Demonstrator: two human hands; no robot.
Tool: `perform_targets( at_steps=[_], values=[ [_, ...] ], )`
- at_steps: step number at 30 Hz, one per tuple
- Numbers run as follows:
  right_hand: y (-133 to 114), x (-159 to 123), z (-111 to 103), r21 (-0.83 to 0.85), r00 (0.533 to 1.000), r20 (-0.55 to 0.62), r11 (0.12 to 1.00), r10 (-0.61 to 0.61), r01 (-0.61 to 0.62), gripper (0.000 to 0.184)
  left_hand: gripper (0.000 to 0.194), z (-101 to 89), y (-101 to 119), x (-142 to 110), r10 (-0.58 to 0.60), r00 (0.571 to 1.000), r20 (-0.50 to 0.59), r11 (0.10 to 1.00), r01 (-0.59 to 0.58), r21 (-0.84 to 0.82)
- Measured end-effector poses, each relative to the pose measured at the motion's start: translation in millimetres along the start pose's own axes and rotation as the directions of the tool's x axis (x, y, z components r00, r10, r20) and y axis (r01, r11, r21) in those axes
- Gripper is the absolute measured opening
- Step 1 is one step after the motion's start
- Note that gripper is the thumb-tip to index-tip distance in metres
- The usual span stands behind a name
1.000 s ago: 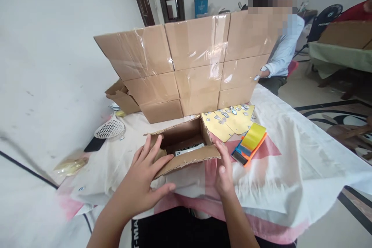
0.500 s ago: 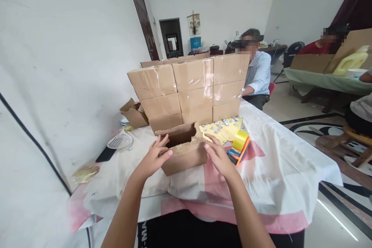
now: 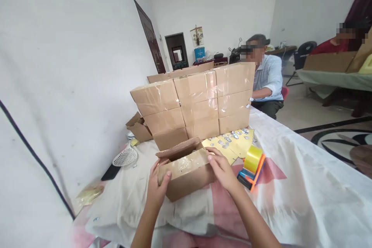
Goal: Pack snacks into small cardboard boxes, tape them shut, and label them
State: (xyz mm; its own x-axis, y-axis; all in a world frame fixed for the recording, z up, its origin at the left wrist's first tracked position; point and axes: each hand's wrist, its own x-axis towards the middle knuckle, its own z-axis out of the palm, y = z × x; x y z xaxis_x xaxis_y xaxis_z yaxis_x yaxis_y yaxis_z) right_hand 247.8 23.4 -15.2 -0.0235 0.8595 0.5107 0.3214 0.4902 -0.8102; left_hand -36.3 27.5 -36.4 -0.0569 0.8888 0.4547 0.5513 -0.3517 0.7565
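In front of me a small cardboard box (image 3: 190, 182) stands on the cloth-covered table, its near flap folded inward and its far flap still raised. My left hand (image 3: 158, 182) grips its left end, thumb on the near side and fingers round the back corner. At the right end, my right hand (image 3: 222, 168) holds the box with the thumb on the flap's edge. A tape dispenser (image 3: 252, 168) with a yellow roll lies right of my right hand. Behind the box are yellow sheets (image 3: 235, 143) with small pictures or stickers on them.
A stacked wall of taped cardboard boxes (image 3: 200, 104) rises behind. Left of it lie an open carton (image 3: 141, 128) and a white perforated scoop (image 3: 125, 156). A person in a light blue shirt (image 3: 271, 73) sits beyond; another person in red (image 3: 331, 46) is at a green-covered table.
The near flap has gone from upright to folded down over the opening. Both hands have closed on the box ends. The view has shifted, so the scene sits lower in the picture.
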Motion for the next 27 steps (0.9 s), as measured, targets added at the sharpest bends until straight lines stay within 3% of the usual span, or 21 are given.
perform_targets(
  at_steps=[2, 5, 8, 11, 16, 18, 22, 25, 27],
  values=[
    [3, -3, 6, 0.002, 0.999, -0.028, 1.000, -0.020, 0.020, 0.037, 0.051, 5.9, 1, -1, -0.034, 0.997, -0.074, 0.999, 0.034, -0.007],
    [6, -16, 8, -0.010, 0.995, -0.054, 0.997, -0.082, 0.081, 0.022, 0.071, 7.4, 8, 2, -0.019, 0.988, -0.153, 0.998, 0.028, 0.051],
    [7, -30, -1, -0.033, 0.989, -0.023, 0.989, -0.143, 0.142, 0.014, 0.065, 0.4, 24, 7, 0.119, 0.993, -0.022, 0.963, -0.110, 0.247],
    [6, -37, -14, -0.027, 0.987, -0.011, 0.987, -0.158, 0.157, 0.011, 0.050, -8.5, 50, 10, 0.219, 0.966, 0.135, 0.850, -0.257, 0.459],
    [-3, -26, -24, 0.093, 0.985, -0.151, 0.991, -0.081, 0.096, 0.023, 0.031, -6.7, 79, 4, 0.389, 0.904, 0.175, 0.624, -0.399, 0.673],
    [-9, -21, -22, 0.145, 0.988, -0.143, 0.986, -0.059, 0.079, 0.024, 0.033, 2.3, 77, -3, 0.410, 0.886, 0.215, 0.607, -0.441, 0.661],
    [-21, -19, -25, 0.117, 0.983, -0.153, 0.986, -0.103, 0.122, 0.020, 0.035, 24.8, 70, -20, 0.428, 0.863, 0.270, 0.666, -0.503, 0.551],
    [-24, -25, -40, 0.082, 0.955, -0.265, 0.983, -0.137, 0.164, 0.018, 0.035, 35.1, 71, -28, 0.499, 0.821, 0.277, 0.645, -0.565, 0.514],
    [-24, -30, -54, 0.062, 0.921, -0.363, 0.982, -0.144, 0.178, 0.017, 0.035, 38.2, 74, -28, 0.559, 0.769, 0.309, 0.619, -0.635, 0.461]
  ],
)
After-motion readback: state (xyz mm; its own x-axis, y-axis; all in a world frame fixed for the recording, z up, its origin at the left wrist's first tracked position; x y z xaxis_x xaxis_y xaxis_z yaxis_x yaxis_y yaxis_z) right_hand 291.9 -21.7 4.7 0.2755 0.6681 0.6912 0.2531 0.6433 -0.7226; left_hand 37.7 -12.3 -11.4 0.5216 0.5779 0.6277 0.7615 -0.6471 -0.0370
